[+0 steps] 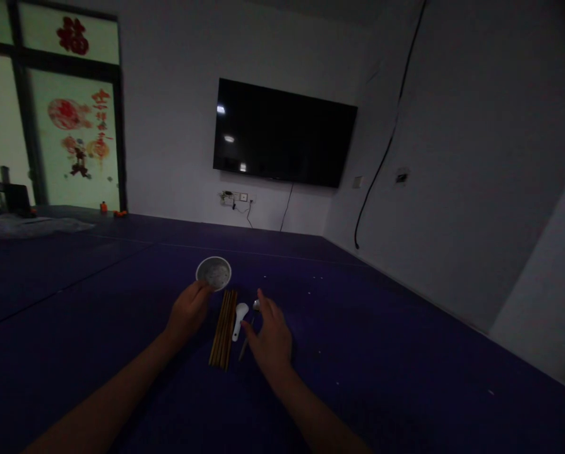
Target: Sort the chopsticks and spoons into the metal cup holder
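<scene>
My left hand (190, 310) grips the near rim of a round metal bowl (214, 272), fingers closed on its edge. Beside it lies a bundle of wooden chopsticks (224, 331), side by side on the purple table. A white soup spoon (239, 320) rests just right of the chopsticks, bowl end away from me. Next to that is a metal spoon (256, 305), its thin handle slanting toward me. Over the metal spoon, my right hand (272, 337) is held with thumb and fingers apart; it appears to hold nothing.
The purple tabletop (381, 353) carries small white specks. A black television (285, 133) hangs on the wall, sockets (238, 197) below it. A black cable (381, 161) runs down the right wall. Plastic sheeting (31, 225) and small orange items (103, 207) lie far left.
</scene>
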Motion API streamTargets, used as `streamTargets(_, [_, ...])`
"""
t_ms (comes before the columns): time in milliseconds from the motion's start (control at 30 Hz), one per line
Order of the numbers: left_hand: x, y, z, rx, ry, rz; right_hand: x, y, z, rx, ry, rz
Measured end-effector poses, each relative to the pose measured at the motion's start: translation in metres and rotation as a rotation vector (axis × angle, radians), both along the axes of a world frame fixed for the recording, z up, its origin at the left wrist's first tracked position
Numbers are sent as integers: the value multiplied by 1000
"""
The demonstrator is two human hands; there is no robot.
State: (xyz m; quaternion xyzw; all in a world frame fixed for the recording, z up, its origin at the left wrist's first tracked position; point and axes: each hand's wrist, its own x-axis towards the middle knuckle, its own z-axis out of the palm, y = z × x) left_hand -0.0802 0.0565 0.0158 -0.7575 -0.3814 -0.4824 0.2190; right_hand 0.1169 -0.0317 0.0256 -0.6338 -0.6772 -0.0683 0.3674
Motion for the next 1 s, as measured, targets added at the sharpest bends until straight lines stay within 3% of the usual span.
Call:
streamTargets(167, [32, -27, -11, 183, 115, -275, 3, 4, -3, 154, 66, 49])
streamTargets(233, [41, -35, -14, 162, 149, -367, 4, 7, -5, 211, 137, 74])
streamTargets(333, [49, -43, -15, 47, 181, -380, 7, 11, -7, 328, 264, 69])
streamTargets(433, [53, -45, -11, 8, 186, -344, 16, 19, -6, 434, 404, -15])
streamTargets(533, [53, -43, -5, -11, 206, -271, 32, 28, -5, 446, 484, -174])
streamTargets(733, [47, -39, 10, -481, 239, 196, 58, 38, -14, 271, 531, -380])
streamTargets(867, [40, -34, 10, -691, 282, 301, 61, 41, -21, 189, 535, -421])
streamTargets(1000, [36, -28, 5, -774, 304, 346, 61, 43, -24, 164, 538, -420])
